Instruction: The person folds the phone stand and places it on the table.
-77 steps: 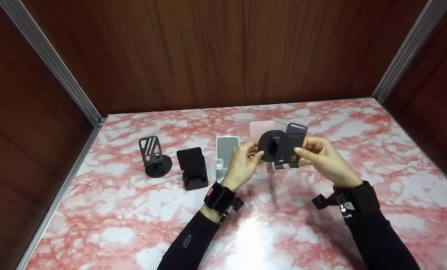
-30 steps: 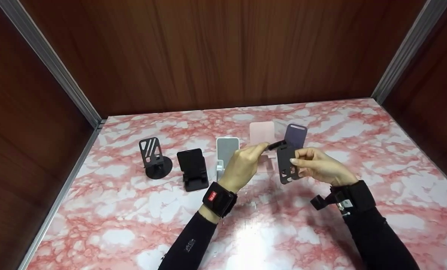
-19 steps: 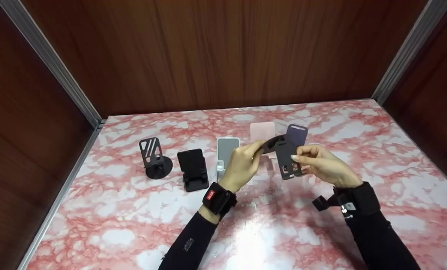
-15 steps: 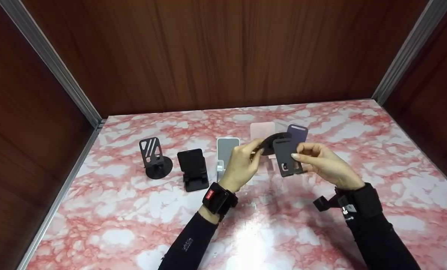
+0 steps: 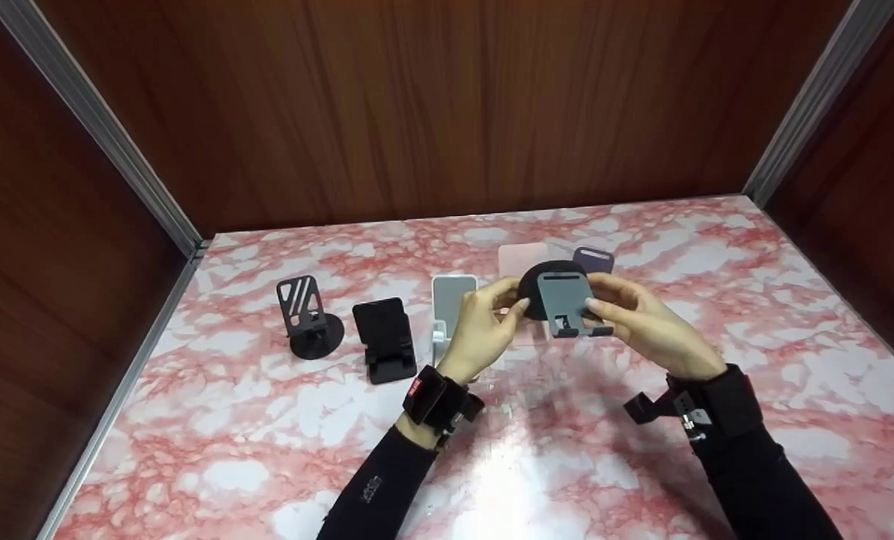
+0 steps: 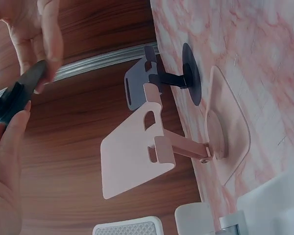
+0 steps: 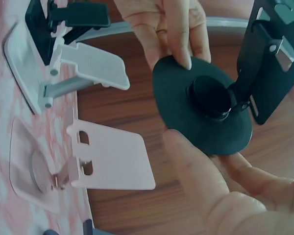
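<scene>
Both hands hold a black phone stand (image 5: pixel 567 296) in the air over the table. My left hand (image 5: pixel 484 326) pinches the left edge of its round base (image 7: pixel 201 105), which sits behind the upright panel in the head view. The thumb of my right hand (image 5: pixel 646 322) lies on the front of the panel, its fingers at the right side. The panel, with a slot at the top and lips at the bottom, looks grey in the light. Behind the held stand are a pink phone stand (image 6: pixel 137 147) and a dark purple phone stand (image 6: pixel 139 81).
Left of my hands, a white phone stand (image 5: pixel 454 296), a black folding phone stand (image 5: pixel 385 341) and a black phone stand with diagonal cutouts (image 5: pixel 308 319) stand in a row. The pink-and-white marbled table (image 5: pixel 237 420) is bounded by a brown wood-grain back wall (image 5: pixel 447 112) and side walls.
Both hands have turned the held phone stand. Its round base, seen nearly edge-on a second ago, now shows more of its face behind the panel, whose front looks lighter. The other stands stay put.
</scene>
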`<state>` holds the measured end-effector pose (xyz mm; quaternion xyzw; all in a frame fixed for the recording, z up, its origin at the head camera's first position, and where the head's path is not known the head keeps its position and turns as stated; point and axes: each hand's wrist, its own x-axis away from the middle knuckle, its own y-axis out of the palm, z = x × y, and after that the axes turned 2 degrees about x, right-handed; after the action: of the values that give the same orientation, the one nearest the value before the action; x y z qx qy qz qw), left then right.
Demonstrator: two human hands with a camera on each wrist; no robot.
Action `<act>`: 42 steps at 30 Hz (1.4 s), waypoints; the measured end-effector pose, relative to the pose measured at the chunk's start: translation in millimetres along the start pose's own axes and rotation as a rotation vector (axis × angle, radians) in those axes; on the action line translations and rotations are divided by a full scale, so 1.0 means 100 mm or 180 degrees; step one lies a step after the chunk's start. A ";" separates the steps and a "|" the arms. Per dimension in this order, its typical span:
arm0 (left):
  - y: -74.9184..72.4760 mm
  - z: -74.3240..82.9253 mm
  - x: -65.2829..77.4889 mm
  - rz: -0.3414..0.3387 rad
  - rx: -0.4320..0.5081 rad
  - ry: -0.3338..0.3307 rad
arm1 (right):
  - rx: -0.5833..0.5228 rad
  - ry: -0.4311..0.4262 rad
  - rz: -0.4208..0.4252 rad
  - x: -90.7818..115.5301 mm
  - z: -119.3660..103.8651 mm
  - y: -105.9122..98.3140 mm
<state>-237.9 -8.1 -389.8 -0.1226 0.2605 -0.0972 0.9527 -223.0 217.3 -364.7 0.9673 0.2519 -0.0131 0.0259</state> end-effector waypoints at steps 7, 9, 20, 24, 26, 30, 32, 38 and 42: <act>0.03 -0.07 -0.01 -0.0032 -0.0058 -0.0236 | -0.0408 0.0082 0.0123 -0.05 0.08 0.02; 0.03 -0.08 -0.02 -0.0037 -0.0034 -0.0299 | -0.0451 0.0129 0.0141 -0.07 0.09 0.02; 0.03 -0.11 -0.01 -0.0153 0.0170 -0.0541 | -0.0324 0.0322 0.0192 -0.10 0.12 0.01; 0.03 -0.11 0.00 -0.0219 0.0297 -0.0652 | -0.0212 0.0361 0.0190 -0.10 0.14 0.00; 0.03 -0.11 0.00 -0.0246 0.0344 -0.0714 | -0.0159 0.0379 0.0195 -0.10 0.14 -0.01; 0.02 -0.10 -0.01 -0.0290 0.0501 -0.0881 | -0.0082 0.0379 0.0207 -0.10 0.16 -0.02; 0.02 -0.09 0.00 -0.0287 0.0579 -0.0980 | -0.0034 0.0375 0.0218 -0.10 0.16 -0.03; 0.02 -0.04 0.02 -0.0330 0.0610 -0.1089 | 0.0121 0.0385 0.0227 -0.11 0.17 -0.04; 0.02 -0.01 0.02 -0.0405 0.0890 -0.1085 | 0.0201 0.0376 0.0244 -0.11 0.17 -0.04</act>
<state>-237.1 -6.7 -392.4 -0.0202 0.0715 -0.1701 0.9826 -235.0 214.9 -381.5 0.9757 0.2153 0.0371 -0.0190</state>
